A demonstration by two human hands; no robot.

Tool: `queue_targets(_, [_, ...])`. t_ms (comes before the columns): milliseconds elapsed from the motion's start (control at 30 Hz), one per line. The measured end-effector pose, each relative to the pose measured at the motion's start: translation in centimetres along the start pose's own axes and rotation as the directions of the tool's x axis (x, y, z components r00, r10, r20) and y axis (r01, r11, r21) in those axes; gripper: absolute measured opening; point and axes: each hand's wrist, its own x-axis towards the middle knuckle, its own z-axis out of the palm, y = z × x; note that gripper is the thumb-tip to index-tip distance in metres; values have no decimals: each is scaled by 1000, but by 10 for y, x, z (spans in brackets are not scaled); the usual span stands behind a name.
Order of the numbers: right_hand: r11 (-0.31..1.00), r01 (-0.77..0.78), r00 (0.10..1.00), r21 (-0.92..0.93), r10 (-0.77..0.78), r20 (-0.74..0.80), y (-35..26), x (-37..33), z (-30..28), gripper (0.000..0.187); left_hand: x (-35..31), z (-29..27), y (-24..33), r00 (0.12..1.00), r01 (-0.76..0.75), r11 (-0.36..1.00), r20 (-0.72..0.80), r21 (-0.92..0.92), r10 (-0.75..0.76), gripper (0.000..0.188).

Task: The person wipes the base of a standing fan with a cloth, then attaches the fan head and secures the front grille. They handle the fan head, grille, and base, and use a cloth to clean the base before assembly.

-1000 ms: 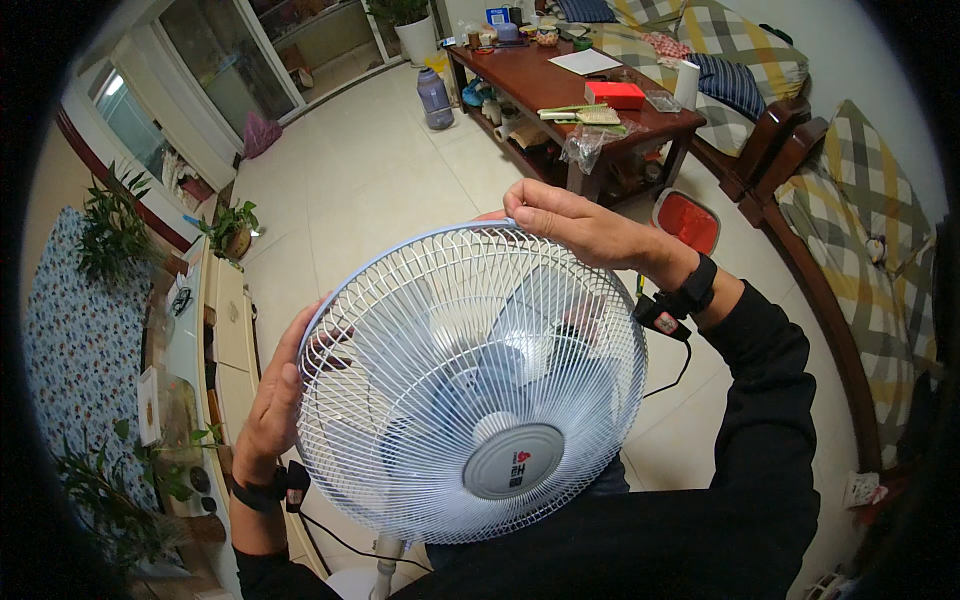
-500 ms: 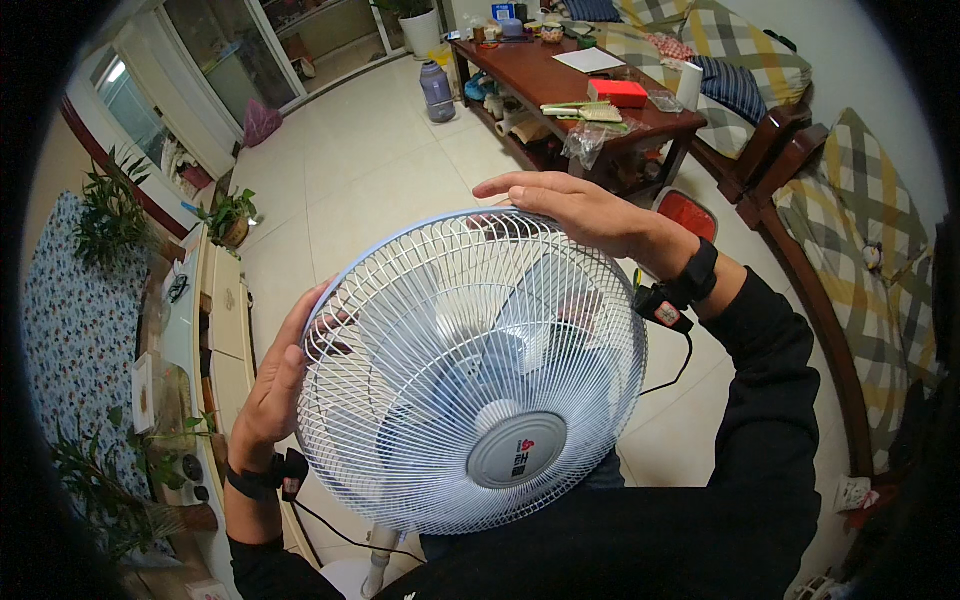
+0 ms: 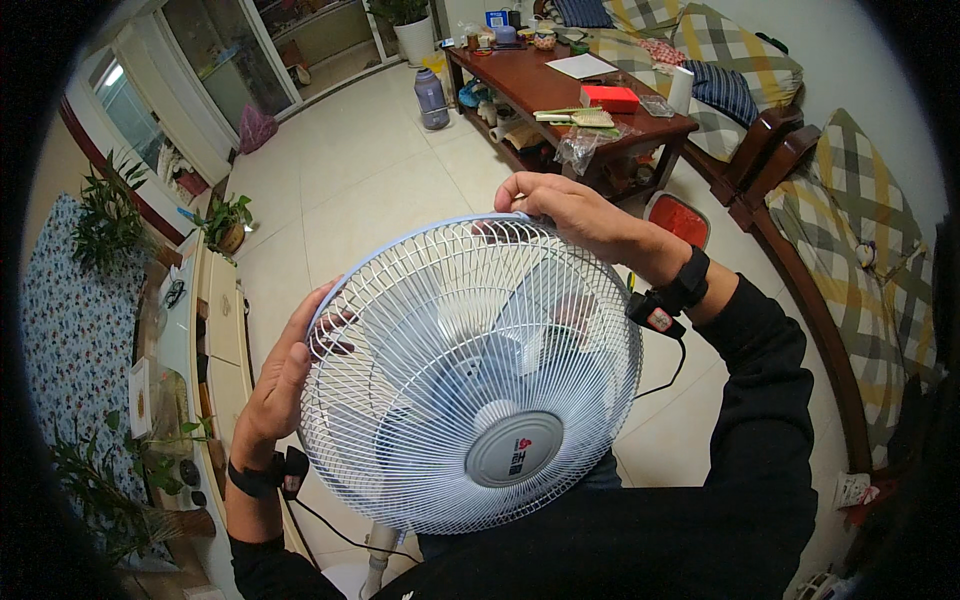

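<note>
A white and pale blue electric fan (image 3: 430, 400) fills the middle, its round wire guard tilted up toward me and blue blades showing behind the wires. My left hand (image 3: 283, 385) holds the guard by its left rim, fingers reaching round behind the wires and thumb on the near side. At the top right of the rim (image 3: 430, 226), my right hand (image 3: 575, 215) has its fingers curled and pinched at the edge, with some fingertips visible through the wires. The fan's grey hub cap (image 3: 514, 449) faces me. Below the guard, part of the stand (image 3: 381, 547) shows.
A dark red wooden table (image 3: 520, 85) with a red box (image 3: 610, 98) stands ahead. Cushioned wooden seats (image 3: 850, 290) line the right. On the left runs a low cabinet (image 3: 228, 340) with potted plants. A purple bottle (image 3: 431, 100) and red bin (image 3: 678, 220) stand on the tiled floor.
My right hand's fingers, stretched over the top of the guard before, have bent in and closed at its rim. My left hand keeps its place. The view has shifted slightly.
</note>
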Motion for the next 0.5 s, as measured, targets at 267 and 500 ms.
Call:
queue_targets(267, [991,135,988,-13,-133,75,-1,11,0,30,0,1,2,1000,5,999,-8,33,-5,76])
queue_targets(500, [991,136,986,-5,-135,99,-2,14,-1,25,0,4,-1,996,1,1000,-87,23,1,85])
